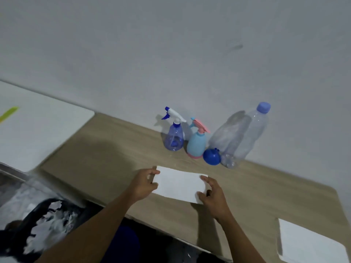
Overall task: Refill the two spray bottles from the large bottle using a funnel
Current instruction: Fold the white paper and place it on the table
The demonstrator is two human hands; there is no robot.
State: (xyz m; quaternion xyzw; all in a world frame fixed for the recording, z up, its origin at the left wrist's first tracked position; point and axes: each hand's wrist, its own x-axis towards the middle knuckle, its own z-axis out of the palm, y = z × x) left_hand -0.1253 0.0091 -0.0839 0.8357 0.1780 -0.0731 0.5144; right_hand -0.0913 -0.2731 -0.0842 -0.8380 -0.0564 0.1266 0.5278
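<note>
Against the wall stand a clear blue spray bottle (174, 138) with a white-and-blue trigger head and a light blue spray bottle (197, 145) with a pink head. To their right is the large clear bottle (245, 137) with a blue cap on. A blue funnel (211, 156) lies on the wooden table (106, 156) in front of it. A white sheet of paper (179, 184) lies flat nearer me. My left hand (145, 184) pinches its left edge, and my right hand (213, 194) grips its right edge.
A white board (38, 130) with a yellow-green strip covers the table's left end. Another white sheet (307, 243) lies at the near right corner. The grey wall (171, 54) runs right behind the bottles. Dark and white clutter sits below the table at lower left.
</note>
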